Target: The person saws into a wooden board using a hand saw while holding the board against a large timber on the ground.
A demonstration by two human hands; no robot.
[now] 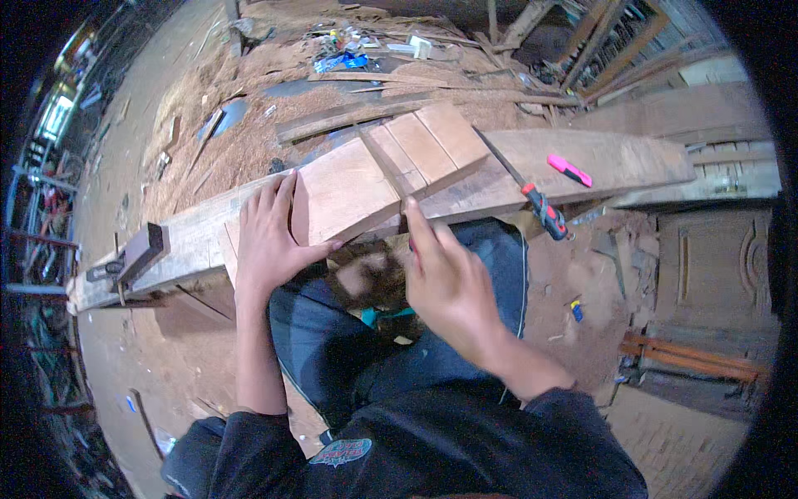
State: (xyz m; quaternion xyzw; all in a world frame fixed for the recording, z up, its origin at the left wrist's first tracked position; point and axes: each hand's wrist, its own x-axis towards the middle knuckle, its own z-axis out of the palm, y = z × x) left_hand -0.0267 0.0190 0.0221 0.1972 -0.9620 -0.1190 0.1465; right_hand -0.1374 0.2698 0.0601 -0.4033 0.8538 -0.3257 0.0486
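A light wooden board (345,187) lies across a longer plank, with several grooves cut across its right part. My left hand (274,229) rests spread on the board's left end, thumb along the near edge and fingers toward the far edge. In my closed right hand (453,287) is a slim metal file-like tool (381,160), its blade lying along one groove; the exact kind is unclear. My fist hides most of its handle. Right of the board, a long tool with a red and black handle (544,212) leans over the plank, near a pink marker (569,170).
The long plank (615,158) serves as a bench in front of my legs. A dark block (141,252) stands on its left end. Sawdust (199,150), offcuts and litter cover the ground beyond. Carved wooden panels (715,266) lie at the right.
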